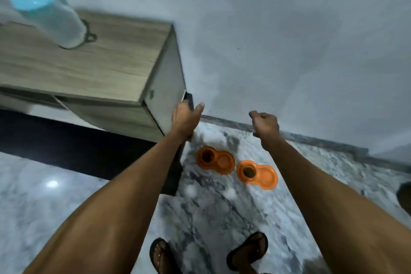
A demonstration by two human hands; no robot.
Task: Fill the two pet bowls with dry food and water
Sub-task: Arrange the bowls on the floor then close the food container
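Note:
Two orange double pet bowls sit side by side on the marble floor near the wall. The left bowl (222,163) has dark dry food in its left cup, and so does the right bowl (264,179). I cannot tell whether their other cups hold water. My left hand (185,119) is stretched out high above the bowls, in front of the cabinet's dark corner, thumb spread, holding nothing I can see. My right hand (265,127) hovers above the bowls with fingers curled, empty.
A wooden cabinet (89,62) stands at left against the white wall, with a blurred clear jar with a turquoise lid (51,18) on top. My sandalled feet (160,253) stand on the floor below the bowls. A dark object (405,198) shows at the right edge.

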